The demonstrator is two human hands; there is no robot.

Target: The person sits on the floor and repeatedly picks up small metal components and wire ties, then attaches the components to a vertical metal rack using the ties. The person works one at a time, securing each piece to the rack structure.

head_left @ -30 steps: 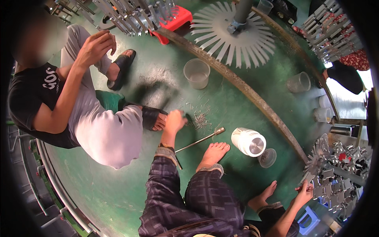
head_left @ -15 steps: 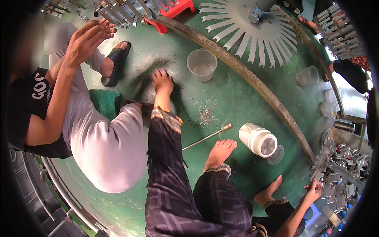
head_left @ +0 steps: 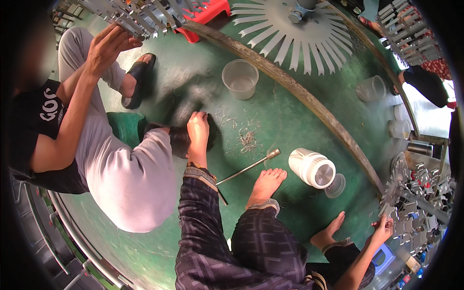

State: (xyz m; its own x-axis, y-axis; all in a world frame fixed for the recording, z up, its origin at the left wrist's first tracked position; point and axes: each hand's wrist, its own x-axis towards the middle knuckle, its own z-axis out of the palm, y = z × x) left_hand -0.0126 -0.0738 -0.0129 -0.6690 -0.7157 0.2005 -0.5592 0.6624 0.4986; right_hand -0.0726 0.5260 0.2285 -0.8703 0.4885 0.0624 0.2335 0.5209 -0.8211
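Observation:
My left hand (head_left: 197,131) is low over the green floor, beside another person's black sandal. Its fingers are bunched; anything between them is too small to make out. A loose pile of small bent wire hooks (head_left: 248,140) lies to its right. Behind that pile stands a clear plastic tub (head_left: 240,79). At the right, my right hand (head_left: 382,231) has curled fingers at the edge of a wheel hung with many small metal plates (head_left: 413,217). What its fingertips grip is hidden. My bare feet show between my hands, the left foot (head_left: 268,186) nearest the pile.
A T-handle socket wrench (head_left: 249,166) lies before the pile. A white jar (head_left: 311,168) rests on its side by a clear lid (head_left: 335,186). A curved rusty bar (head_left: 309,94) crosses beneath a notched metal wheel (head_left: 297,29). At left, another person's hands (head_left: 104,50) work at metal strips.
My left hand has drawn back toward me from farther out over the floor. Its spread fingers have bunched together. My right hand stays by the metal plates. The whole view has shifted slightly.

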